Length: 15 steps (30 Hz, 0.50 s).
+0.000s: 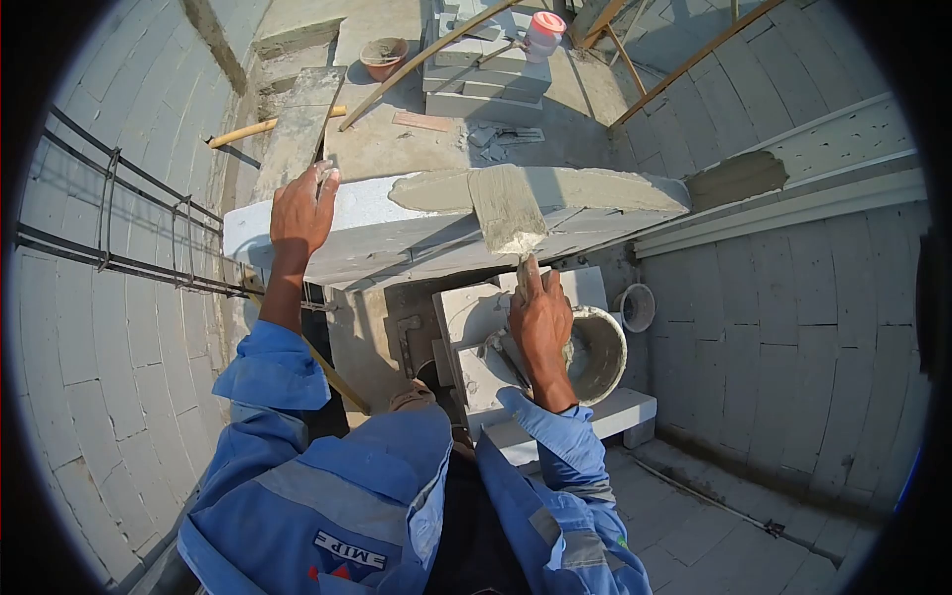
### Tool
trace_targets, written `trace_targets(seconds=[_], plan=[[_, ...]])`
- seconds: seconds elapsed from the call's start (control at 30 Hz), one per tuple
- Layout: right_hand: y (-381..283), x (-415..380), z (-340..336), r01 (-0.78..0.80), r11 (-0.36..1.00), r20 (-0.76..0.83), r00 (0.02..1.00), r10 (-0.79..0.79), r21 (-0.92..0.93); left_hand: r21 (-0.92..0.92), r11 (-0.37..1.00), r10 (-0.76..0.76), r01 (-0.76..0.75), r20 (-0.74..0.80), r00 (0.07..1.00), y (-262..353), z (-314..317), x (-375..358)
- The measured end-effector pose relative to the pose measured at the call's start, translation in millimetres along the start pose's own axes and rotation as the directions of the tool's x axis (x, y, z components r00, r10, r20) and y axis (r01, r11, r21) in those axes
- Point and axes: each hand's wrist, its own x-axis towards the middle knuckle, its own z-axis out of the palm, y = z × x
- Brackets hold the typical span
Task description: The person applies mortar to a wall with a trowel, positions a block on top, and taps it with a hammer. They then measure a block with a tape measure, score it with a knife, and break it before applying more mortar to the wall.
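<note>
My right hand (540, 322) is closed round the handle of a trowel (508, 210). Its broad blade, coated in grey mortar, lies across the top of a low wall of pale blocks (397, 243). A thick layer of wet mortar (605, 188) covers the wall top on both sides of the blade. My left hand (302, 210) rests at the bare left part of the wall top, fingers extended and dusted white, with nothing visible in it. Below my right hand, a round bucket (599, 357) with mortar inside stands beside stacked blocks (481, 312).
Steel reinforcing bars (119, 253) stick out at the left. Beyond the wall are a block stack (486, 89), a red-lidded container (544, 38), a mortar bowl (383, 59) and a slanting wooden pole (426, 64). Block walls (773, 367) flank both sides.
</note>
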Motion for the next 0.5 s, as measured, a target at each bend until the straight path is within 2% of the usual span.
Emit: trace_targets(seconds=[0.03, 0.07, 0.1, 0.17, 0.23, 0.27, 0.3, 0.37, 0.4, 0.47, 0.5], plan=[[7.9, 5.2, -6.0, -0.061, 0.998, -0.01, 0.998, 0.06, -0.032, 0.006, 1.0, -0.007, 0.007, 0.009, 1.0, 0.0, -0.3, -0.3], [21.4, 10.5, -7.8, -0.132, 0.991, 0.044, 0.99, 0.133, -0.031, 0.008, 1.0, -0.004, 0.004, 0.012, 1.0, 0.2, -0.7, -0.2], [32.0, 14.5, -4.6, -0.109, 0.99, -0.084, 0.991, 0.101, -0.09, 0.016, 1.0, -0.015, 0.015, 0.025, 1.0, 0.6, -1.4, 0.1], [45.2, 21.3, -12.8, -0.317, 0.948, 0.034, 0.947, 0.318, -0.027, 0.03, 0.999, -0.025, 0.024, 0.041, 0.999, 2.0, -2.7, 1.1], [62.9, 17.7, -5.3, -0.306, 0.946, -0.161, 0.944, 0.287, -0.107, 0.032, 0.999, -0.041, 0.04, 0.047, 0.998, 3.2, -3.7, 0.6], [51.7, 18.6, -16.1, -0.368, 0.93, -0.152, 0.919, 0.365, 0.005, 0.043, 0.998, -0.047, 0.045, 0.048, 0.998, 2.6, -3.5, 0.6], [49.9, 12.6, -9.0, -0.365, 0.931, -0.142, 0.921, 0.363, 0.011, 0.05, 0.998, -0.042, 0.039, 0.047, 0.998, 2.2, -2.2, 0.9], [49.6, -1.9, 5.7, -0.17, 0.984, -0.17, 0.97, 0.175, 0.047, 0.057, 0.998, -0.03, 0.027, 0.049, 0.998, 2.0, -3.5, 0.8], [11.0, 3.9, -24.1, -0.223, 0.969, -0.005, 0.974, 0.225, 0.108, 0.065, 0.997, -0.038, 0.035, 0.055, 0.998, 3.8, -5.5, 0.5], [-10.1, -6.8, -12.1, -0.027, 0.99, -0.052, 0.998, 0.035, 0.137, 0.059, 0.998, -0.022, 0.018, 0.065, 0.998, 7.6, -4.9, 1.2], [-21.0, -8.0, -7.2, -0.001, 0.995, 0.018, 1.0, -0.001, 0.099, 0.034, 0.999, -0.01, 0.008, 0.047, 0.999, 5.7, -4.6, 1.7]])
